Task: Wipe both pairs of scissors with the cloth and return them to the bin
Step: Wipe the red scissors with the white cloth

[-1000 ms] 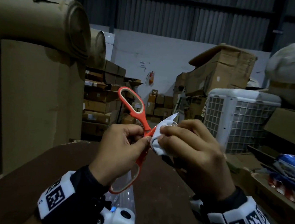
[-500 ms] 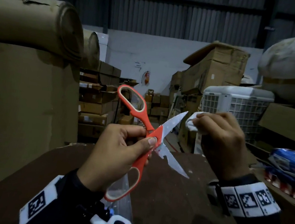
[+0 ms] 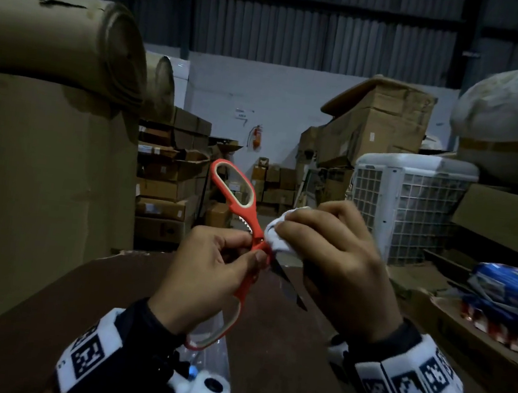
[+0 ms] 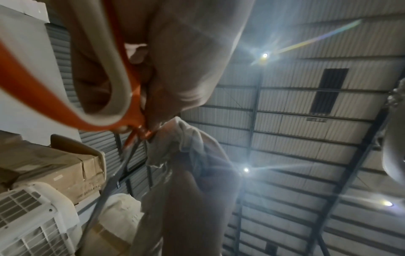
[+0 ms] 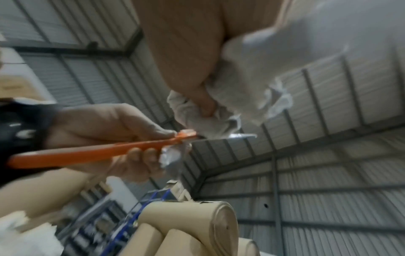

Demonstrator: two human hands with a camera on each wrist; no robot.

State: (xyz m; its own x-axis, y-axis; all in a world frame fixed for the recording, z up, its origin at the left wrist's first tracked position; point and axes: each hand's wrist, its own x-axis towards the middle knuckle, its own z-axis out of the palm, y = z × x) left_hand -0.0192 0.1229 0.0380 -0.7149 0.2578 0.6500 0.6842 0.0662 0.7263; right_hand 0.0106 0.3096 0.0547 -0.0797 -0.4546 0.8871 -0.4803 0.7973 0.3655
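Cardboard-stacked warehouse, left hand (image 3: pixel 210 274) gripping orange scissors (image 3: pixel 250 218), right hand (image 3: pixel 337 263) pinching cloth (image 3: pixel 276 235)

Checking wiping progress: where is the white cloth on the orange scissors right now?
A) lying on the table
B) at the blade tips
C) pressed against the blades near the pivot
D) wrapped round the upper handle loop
C: the right hand holds the cloth bunched against the scissors right beside the pivot, while the left hand grips the handles.
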